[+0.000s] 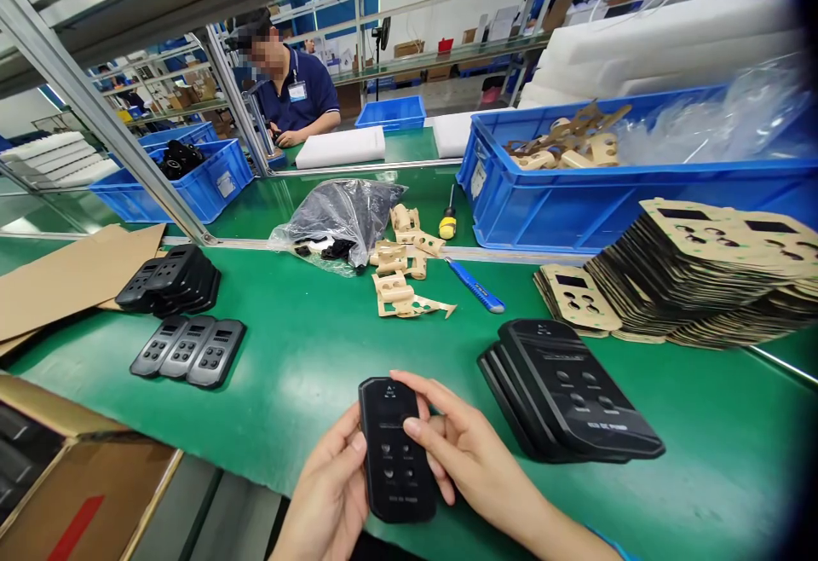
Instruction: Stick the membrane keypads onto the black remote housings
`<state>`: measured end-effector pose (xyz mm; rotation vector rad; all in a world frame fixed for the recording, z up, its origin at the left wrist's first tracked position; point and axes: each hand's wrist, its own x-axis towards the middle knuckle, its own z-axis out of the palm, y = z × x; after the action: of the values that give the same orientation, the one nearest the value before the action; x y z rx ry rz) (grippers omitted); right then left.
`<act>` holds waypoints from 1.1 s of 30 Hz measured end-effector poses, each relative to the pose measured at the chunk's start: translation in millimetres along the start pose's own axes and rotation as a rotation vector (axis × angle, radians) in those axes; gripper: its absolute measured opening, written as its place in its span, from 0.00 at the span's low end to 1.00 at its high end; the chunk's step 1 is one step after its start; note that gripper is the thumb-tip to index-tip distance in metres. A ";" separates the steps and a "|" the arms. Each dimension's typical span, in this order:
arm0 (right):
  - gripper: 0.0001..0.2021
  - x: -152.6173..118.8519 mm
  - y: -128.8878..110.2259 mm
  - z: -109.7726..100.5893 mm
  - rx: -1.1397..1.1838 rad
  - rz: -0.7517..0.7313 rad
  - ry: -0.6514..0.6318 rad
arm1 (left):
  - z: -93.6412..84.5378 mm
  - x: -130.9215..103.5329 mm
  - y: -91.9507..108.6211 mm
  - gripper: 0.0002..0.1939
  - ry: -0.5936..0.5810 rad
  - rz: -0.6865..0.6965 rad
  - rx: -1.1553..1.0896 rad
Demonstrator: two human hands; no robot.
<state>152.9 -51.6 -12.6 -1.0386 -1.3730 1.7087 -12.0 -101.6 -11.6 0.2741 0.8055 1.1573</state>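
A black front panel [401,488] with printed labels and several button openings is held upright between my two hands, above the front edge of the green bench. My left hand [336,480] grips its left side, thumb along the edge. My right hand [463,450] holds the upper right side, its thumb on the panel's face and its index finger at the top edge. To the right lies a stack of similar black panels [575,382]. Behind that stands a tall pile of adhesive-backed panel sheets [703,263] with cutouts.
Peeled tan backing paper [400,267], a blue utility knife [476,286] and a yellow screwdriver [448,224] lie mid-bench. Grey button units [188,352] sit left, near a cardboard box [89,493]. A blue bin [543,203] stands back right. Another person [297,96] works across the bench.
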 end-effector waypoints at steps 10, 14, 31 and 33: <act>0.21 -2.2 11.9 -0.2 -0.090 -0.044 0.015 | -2.0 -2.8 -5.7 0.22 0.032 0.014 0.037; 0.21 -3.2 13.3 1.0 -0.130 -0.055 0.016 | 0.6 -4.4 -9.2 0.22 0.028 0.079 0.107; 0.23 -7.5 7.7 5.3 -0.228 -0.030 0.009 | -4.9 -4.8 -20.0 0.33 0.037 0.226 0.522; 0.22 -7.4 9.3 6.7 -0.247 -0.046 0.025 | -6.4 -3.1 -22.0 0.35 0.066 0.284 0.609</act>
<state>149.8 -62.8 -19.8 -1.1490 -1.6092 1.5147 -1.4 -114.6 -27.6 0.8801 1.1961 1.1627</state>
